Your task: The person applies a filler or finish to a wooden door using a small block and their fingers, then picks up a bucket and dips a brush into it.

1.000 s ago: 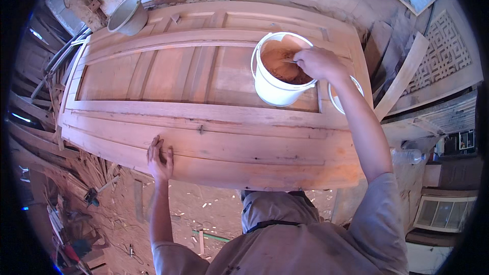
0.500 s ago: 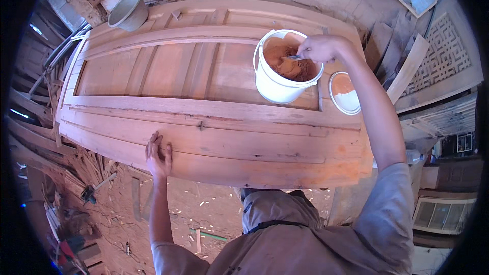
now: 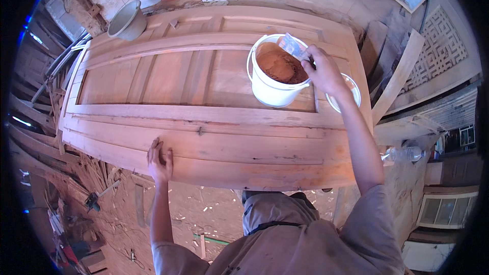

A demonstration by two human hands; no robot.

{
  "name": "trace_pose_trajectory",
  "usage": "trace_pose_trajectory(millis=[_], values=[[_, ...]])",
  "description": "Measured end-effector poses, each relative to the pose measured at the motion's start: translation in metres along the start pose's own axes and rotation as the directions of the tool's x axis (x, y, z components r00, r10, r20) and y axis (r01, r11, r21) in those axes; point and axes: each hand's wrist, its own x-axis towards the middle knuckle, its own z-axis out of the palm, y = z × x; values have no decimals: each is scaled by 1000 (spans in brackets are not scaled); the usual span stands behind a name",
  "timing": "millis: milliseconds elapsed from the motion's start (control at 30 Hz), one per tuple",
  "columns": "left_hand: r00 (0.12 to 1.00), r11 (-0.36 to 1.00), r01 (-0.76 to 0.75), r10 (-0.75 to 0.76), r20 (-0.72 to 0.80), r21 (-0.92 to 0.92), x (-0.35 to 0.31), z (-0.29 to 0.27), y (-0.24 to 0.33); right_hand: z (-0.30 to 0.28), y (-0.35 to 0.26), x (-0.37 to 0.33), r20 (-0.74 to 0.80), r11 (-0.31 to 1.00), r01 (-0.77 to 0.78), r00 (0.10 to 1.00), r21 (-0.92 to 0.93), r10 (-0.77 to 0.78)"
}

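My right hand [image 3: 324, 69] grips a putty knife [image 3: 291, 45]. Its flat, smeared blade is raised at the far right rim of a white bucket [image 3: 276, 93]. Inside the bucket is a thick orange-brown paste [image 3: 280, 64], dug into on the surface. The bucket stands on a large panelled wooden door [image 3: 224, 107] lying flat in front of me. My left hand [image 3: 160, 160] rests on the door's near edge at the left, fingers stretched out and holding nothing. Partly behind my right wrist lies the bucket's round lid [image 3: 351, 97], smeared with paste.
A grey tub [image 3: 128, 22] sits at the door's far left corner, with a small wood-coloured piece [image 3: 173, 22] nearby. Boards [image 3: 402, 74] and a carved lattice panel [image 3: 437, 51] lean at the right. A plastic bottle [image 3: 407, 154] lies right of my arm. Shavings and scraps litter the floor [image 3: 204, 214].
My right hand has lifted the putty knife out of the paste, up to the bucket's rim, and the blade now shows. The left hand stays on the door edge.
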Motion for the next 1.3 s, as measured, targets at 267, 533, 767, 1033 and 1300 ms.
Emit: trace_pose_trajectory(millis=[267, 533, 767, 1033, 1300], values=[[1000, 1000, -7, 7, -5, -14, -3, 0, -3, 20, -19, -24, -220, 888, -59, 974, -456, -48], [999, 996, 38, -38, 4, -76, -1, 4, -4, 5, -19, -48, -116, 971, -182, 973, 158, 201], [999, 993, -5, 10, 39, -122, -11, 16, -23, 4, -10, -197, 122, 297, -308, 851, 904, 510], [998, 998, 0, 4, 64, -62, -7, 15, -19, 6, 48, -378, -85, 785, -550, 801, 284, 592], [998, 980, 57, -48, 50, -193, -8, 17, -24, 14, 48, -338, 103, 767, -618, 763, -174, 638]])
